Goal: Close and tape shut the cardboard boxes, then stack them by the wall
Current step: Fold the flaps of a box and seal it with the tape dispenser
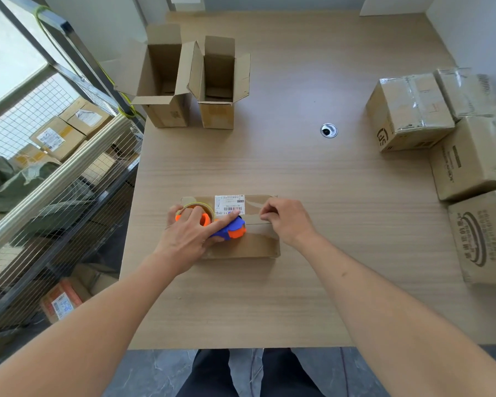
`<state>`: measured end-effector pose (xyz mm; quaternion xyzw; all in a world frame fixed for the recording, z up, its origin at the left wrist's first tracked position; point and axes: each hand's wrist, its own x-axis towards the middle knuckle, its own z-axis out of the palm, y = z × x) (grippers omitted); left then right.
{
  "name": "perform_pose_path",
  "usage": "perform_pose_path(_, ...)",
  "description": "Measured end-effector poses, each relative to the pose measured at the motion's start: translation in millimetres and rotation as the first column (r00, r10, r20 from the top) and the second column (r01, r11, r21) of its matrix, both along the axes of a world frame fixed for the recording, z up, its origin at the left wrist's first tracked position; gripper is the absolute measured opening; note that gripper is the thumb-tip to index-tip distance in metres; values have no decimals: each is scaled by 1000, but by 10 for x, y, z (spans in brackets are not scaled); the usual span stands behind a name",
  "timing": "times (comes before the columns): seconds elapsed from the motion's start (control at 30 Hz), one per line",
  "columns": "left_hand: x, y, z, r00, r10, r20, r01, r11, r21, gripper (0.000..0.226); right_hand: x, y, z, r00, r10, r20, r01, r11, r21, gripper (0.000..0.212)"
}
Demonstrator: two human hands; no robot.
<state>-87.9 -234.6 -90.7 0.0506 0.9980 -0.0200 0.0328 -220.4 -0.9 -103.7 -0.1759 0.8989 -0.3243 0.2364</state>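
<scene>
A small flat cardboard box (249,247) with a white label lies closed on the wooden table in front of me. My left hand (188,237) grips a blue and orange tape dispenser (231,229) that rests on the box's top seam. My right hand (288,222) pinches the clear tape end at the box's right side, fingers closed on it. Two open cardboard boxes (166,81) (219,84) stand upright at the far left of the table, flaps up.
Several taped boxes (407,113) (470,159) (484,239) are stacked along the right wall. A round cable grommet (329,130) sits in the table (312,296). A wire-mesh cart (55,179) with parcels stands to the left.
</scene>
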Motion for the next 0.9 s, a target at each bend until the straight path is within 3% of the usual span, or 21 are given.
perform_pose_path(0.1,-7,-15,-8,1000,-4,4,4,1000,-1,54,-74,365,62,995,-100,24,100,995,20,29)
perform_pose_path(0.37,-68,-23,-3,999,-10,51,9,1000,23,52,-115,644,92,900,-236,367,255,967,-5,9)
perform_pose_path(0.6,-80,-5,17,995,-9,99,6,999,35,53,-80,555,-253,908,-196,370,189,980,54,10)
perform_pose_path(0.73,-72,2,35,995,-7,103,3,999,37,52,-15,442,-483,898,-251,362,259,965,27,9)
perform_pose_path(0.87,-91,-3,12,995,-21,100,18,999,32,51,83,306,-675,825,-383,417,435,900,-34,9)
perform_pose_path(0.9,-95,-11,-1,995,-25,98,22,999,35,51,107,291,-671,797,-415,439,483,874,-53,19)
